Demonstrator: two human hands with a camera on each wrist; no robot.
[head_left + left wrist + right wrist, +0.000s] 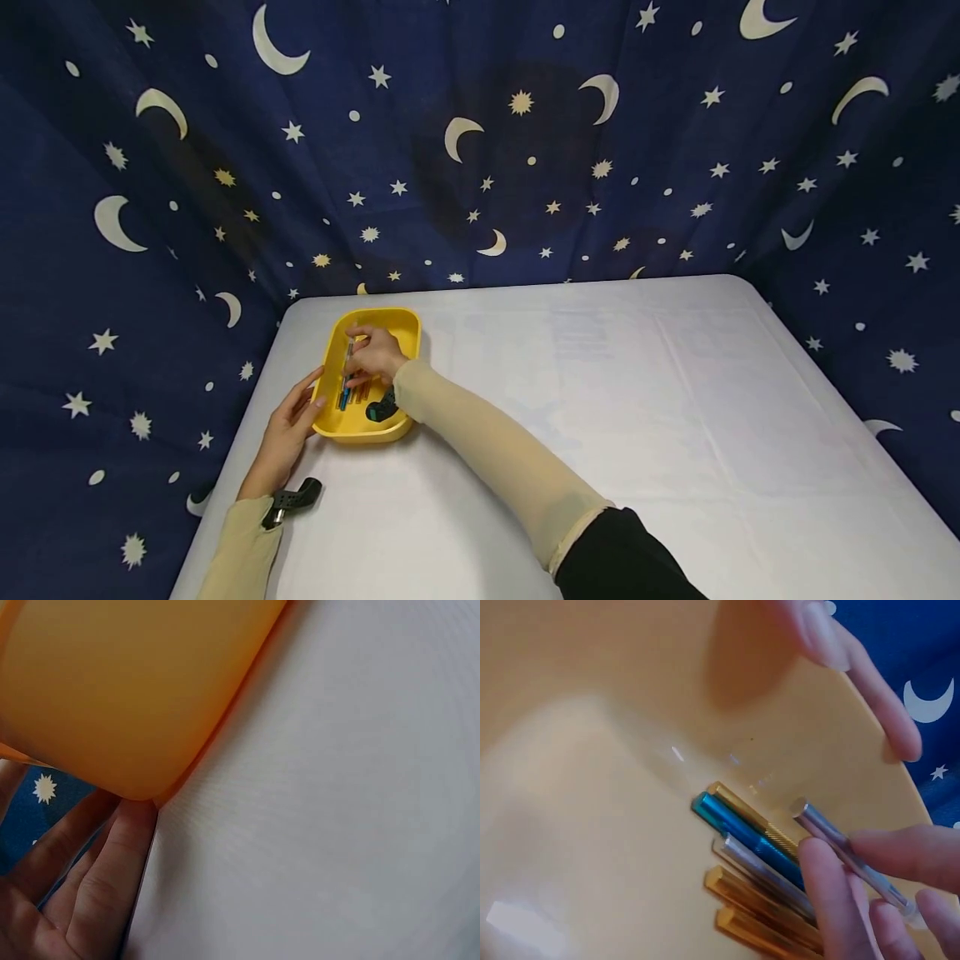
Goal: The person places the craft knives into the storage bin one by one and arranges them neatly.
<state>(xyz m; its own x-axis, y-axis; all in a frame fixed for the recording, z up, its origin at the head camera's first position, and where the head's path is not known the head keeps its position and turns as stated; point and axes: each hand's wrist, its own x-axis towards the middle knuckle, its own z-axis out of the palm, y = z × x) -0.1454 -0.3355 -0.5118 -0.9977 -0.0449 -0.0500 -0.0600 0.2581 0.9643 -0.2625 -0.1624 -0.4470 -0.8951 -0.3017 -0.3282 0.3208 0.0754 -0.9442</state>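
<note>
A yellow tray [401,323] stands at the left of the table. Inside it my right hand [377,354] pinches a slim silver metal rod [821,823] between thumb and fingers, tilted just above the others. Below lie several similar faceted rods side by side: a blue one [735,829] and a gold one [731,799] with a knurled section, another silver one [754,862], and two more gold ones [750,892]. Their far ends are hidden behind my fingers. My left hand [281,437] touches the tray's left side near its front corner, fingers fairly straight.
A white cloth [637,417] covers the table, stretching right of the tray. Dark blue curtains [495,192] with moons and stars hang behind and at both sides. Black wrist-camera mounts sit on both wrists, the left one [296,496] above the table.
</note>
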